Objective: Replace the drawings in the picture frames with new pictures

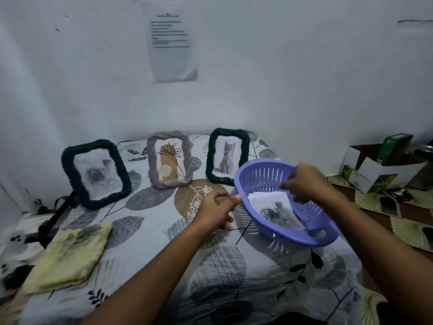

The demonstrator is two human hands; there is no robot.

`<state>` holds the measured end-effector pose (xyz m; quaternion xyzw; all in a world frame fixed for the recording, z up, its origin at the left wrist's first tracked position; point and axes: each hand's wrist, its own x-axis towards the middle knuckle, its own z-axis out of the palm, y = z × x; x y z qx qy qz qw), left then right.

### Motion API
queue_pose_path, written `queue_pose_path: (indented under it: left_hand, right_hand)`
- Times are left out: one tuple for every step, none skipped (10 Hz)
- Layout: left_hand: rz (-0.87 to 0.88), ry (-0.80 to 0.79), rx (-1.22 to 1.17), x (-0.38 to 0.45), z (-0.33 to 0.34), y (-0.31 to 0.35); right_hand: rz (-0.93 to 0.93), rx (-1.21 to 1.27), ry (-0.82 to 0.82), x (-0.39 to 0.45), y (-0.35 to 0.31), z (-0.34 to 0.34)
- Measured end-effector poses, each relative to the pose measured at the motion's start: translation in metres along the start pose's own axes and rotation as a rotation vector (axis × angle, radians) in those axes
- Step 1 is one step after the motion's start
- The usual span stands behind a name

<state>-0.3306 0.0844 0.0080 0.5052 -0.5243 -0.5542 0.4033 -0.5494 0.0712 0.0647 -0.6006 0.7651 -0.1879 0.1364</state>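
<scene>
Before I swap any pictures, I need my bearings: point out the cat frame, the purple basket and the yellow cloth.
cat frame (226, 156): head view, cat picture.
purple basket (262, 164): head view, far rim.
yellow cloth (70, 254): head view, middle.

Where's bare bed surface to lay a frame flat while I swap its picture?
Widest patch: near centre, between the yellow cloth and purple basket. A smaller strip lies between the left frame and grey frame. Crowded around the basket, cat frame and both hands.
</scene>
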Motion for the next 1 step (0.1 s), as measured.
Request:
queue_pose_path:
  left_hand:
    - [0.071, -0.045, 0.076, -0.0468, -0.0315, -0.0104]
  right_hand:
    - [-0.108, 0.314, 0.129, -0.0258, -0.0180, -0.0472]
